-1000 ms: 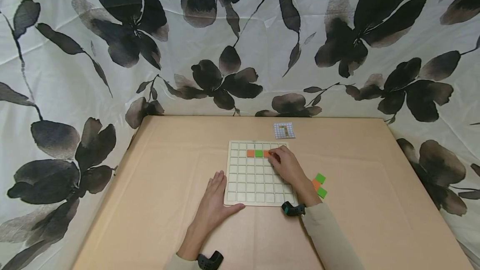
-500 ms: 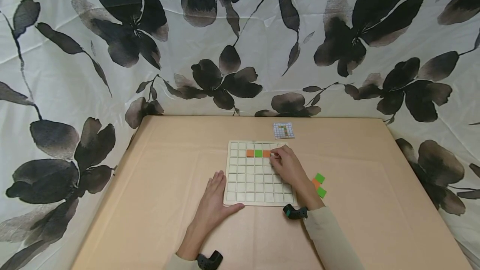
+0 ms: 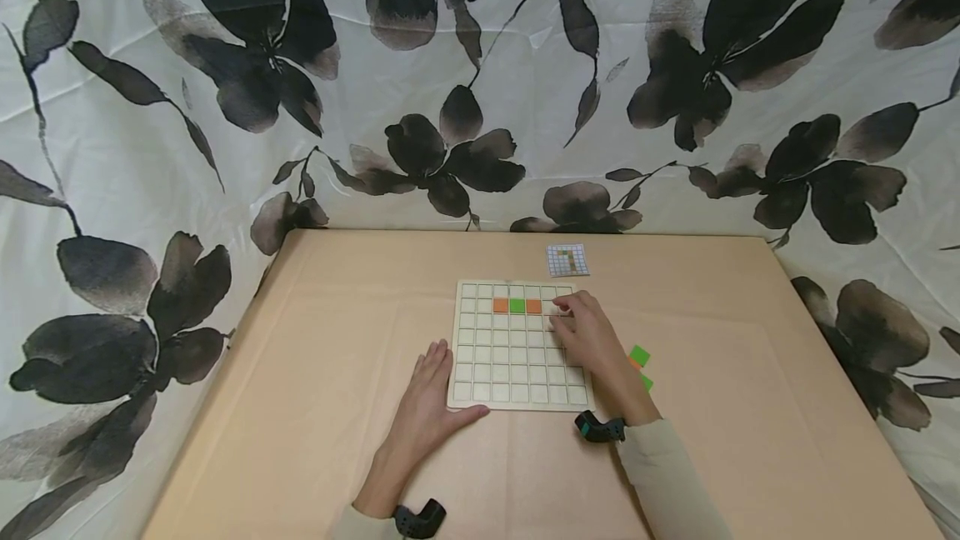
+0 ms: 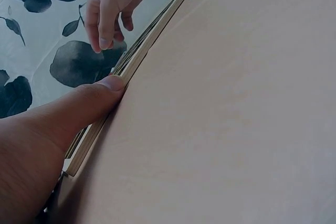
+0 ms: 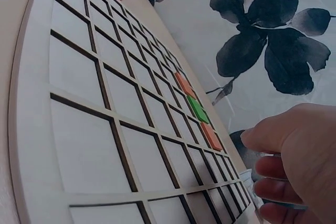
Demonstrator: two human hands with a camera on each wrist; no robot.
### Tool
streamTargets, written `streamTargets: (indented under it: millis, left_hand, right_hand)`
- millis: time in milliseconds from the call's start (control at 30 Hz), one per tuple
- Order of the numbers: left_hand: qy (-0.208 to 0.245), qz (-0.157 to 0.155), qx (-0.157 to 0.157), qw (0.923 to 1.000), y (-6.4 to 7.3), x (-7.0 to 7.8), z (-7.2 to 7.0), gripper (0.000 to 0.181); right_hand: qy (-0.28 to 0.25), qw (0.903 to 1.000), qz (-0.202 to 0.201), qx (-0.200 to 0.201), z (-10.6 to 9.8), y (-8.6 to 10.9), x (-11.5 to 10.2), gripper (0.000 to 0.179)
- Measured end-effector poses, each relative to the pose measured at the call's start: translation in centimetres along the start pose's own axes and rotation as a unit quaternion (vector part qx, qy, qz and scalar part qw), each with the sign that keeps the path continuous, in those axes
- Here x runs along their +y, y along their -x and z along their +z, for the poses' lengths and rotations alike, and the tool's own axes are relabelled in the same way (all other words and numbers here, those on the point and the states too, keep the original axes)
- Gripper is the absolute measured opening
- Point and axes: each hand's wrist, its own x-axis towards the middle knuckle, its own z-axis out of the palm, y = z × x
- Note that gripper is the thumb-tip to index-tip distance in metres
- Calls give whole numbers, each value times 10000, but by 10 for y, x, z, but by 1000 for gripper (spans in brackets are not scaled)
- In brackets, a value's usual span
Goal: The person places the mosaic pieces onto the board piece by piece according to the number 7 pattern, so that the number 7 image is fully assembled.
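Note:
A pale square grid board (image 3: pixel 495 357) lies on the table. In its second row from the far edge sit an orange tile (image 3: pixel 501 306), a green tile (image 3: pixel 517 306) and another orange tile (image 3: pixel 533 306), side by side. My left hand (image 3: pixel 427 402) rests at the board's near-left corner, fingers straight along the left side. Its thumb (image 4: pixel 107 87) touches the board's near edge in the left wrist view. Just right of the tile row, my right hand (image 3: pixel 590 336) hovers over the board with fingers loosely bent. Nothing shows between its thumb and fingers in the right wrist view.
Loose tiles lie right of the board, partly behind my right wrist: a green one (image 3: pixel 640 355), a sliver of orange (image 3: pixel 634 362) and another green (image 3: pixel 647 383). A small printed grid card (image 3: pixel 567 260) lies beyond the board. Flowered cloth (image 3: pixel 360 90) hangs behind the table.
My right hand has let go of the right-hand orange tile and drawn off to the right, leaving that tile fully visible. The left hand stays where it was.

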Motion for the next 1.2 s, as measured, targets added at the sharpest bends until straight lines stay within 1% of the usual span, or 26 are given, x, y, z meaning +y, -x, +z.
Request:
streamTargets:
  millis: [400,533,733,1200]
  left_hand:
    - [-36,74,15,10000,0,-1,1,112]
    - [-47,72,6,10000,-1,0,1,112]
    - [-62,58,8,10000,-1,1,0,112]
    - [-3,-66,-28,10000,-2,5,-1,112]
  right_hand:
    - [-36,9999,167,18,-8,6,3,35]
    - [-75,9998,175,67,-12,10,3,36]
    - [54,9998,124,136,-16,14,3,36]
    - [172,9992,145,337,-27,22,18,32]
